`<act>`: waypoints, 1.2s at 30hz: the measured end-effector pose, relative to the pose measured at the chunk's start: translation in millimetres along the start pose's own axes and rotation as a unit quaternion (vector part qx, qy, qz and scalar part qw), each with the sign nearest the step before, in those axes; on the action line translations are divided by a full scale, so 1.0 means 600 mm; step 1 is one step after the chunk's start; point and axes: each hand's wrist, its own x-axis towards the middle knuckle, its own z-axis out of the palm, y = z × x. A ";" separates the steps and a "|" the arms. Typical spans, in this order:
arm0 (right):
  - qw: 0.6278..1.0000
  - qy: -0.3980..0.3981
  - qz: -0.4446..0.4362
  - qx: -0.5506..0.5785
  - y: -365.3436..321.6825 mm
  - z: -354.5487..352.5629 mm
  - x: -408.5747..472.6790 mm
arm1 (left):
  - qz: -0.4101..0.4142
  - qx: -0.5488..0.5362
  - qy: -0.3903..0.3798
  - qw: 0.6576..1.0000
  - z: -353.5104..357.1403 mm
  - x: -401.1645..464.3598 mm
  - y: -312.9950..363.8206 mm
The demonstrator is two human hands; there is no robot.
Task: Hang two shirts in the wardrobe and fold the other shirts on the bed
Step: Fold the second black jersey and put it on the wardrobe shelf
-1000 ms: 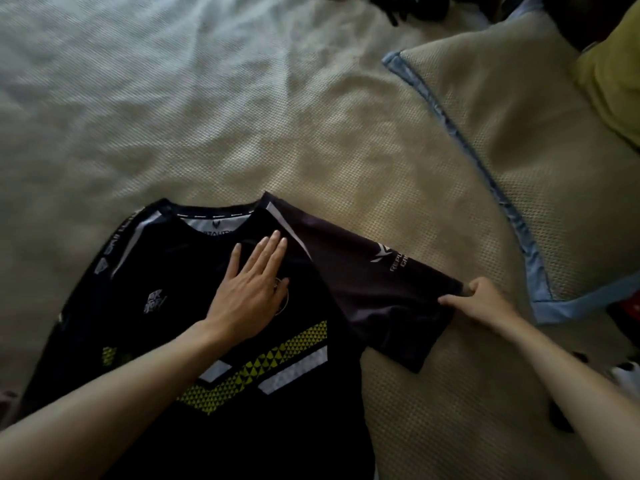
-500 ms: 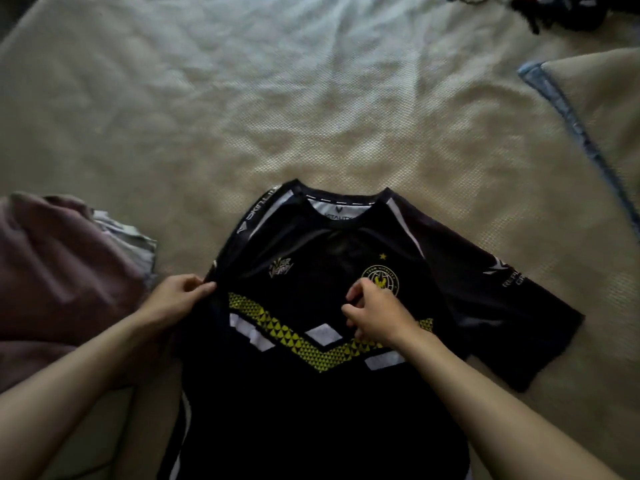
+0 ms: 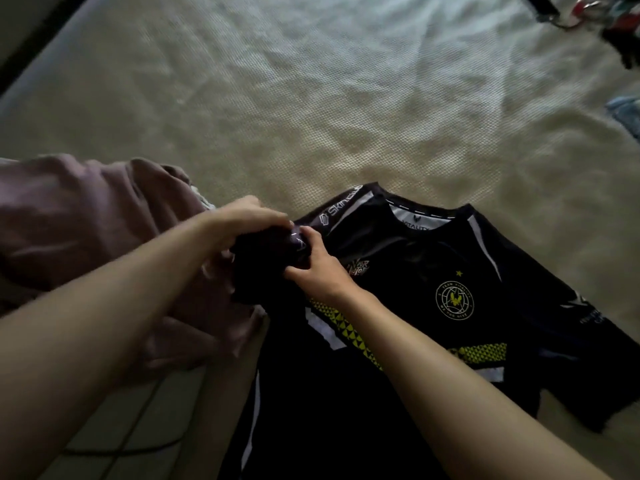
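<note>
The black shirt point(image 3: 398, 306) lies front up on the bed point(image 3: 311, 98). The left hand point(image 3: 242, 221) and right hand point(image 3: 318, 268) both grip its bunched left sleeve point(image 3: 266, 265), fingers curled around the cloth. A mauve garment point(image 3: 86, 220) lies at the left.

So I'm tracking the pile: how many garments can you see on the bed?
2 clearly: the black jersey spread out, both hands gripping its sleeve, and a mauve garment bunched at left. Blurred items at the top right corner may be more.
</note>
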 end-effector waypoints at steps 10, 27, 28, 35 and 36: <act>0.999 0.008 0.032 0.018 -0.004 0.056 0.015 | 0.112 0.081 0.238 0.961 -0.083 0.082 -0.009; 0.922 0.157 0.348 -0.057 0.347 -0.053 -0.489 | 0.115 0.220 -0.048 0.967 0.259 -0.323 -0.377; 0.911 0.162 0.374 -0.069 0.369 -0.062 -0.520 | 0.091 0.185 -0.018 0.978 0.263 -0.336 -0.389; 0.871 0.058 0.482 -0.076 0.395 -0.049 -0.655 | -0.126 0.088 -0.043 0.987 0.293 -0.414 -0.472; 0.867 0.033 0.494 -0.063 0.401 -0.044 -0.668 | -0.125 0.149 -0.018 0.981 0.298 -0.413 -0.524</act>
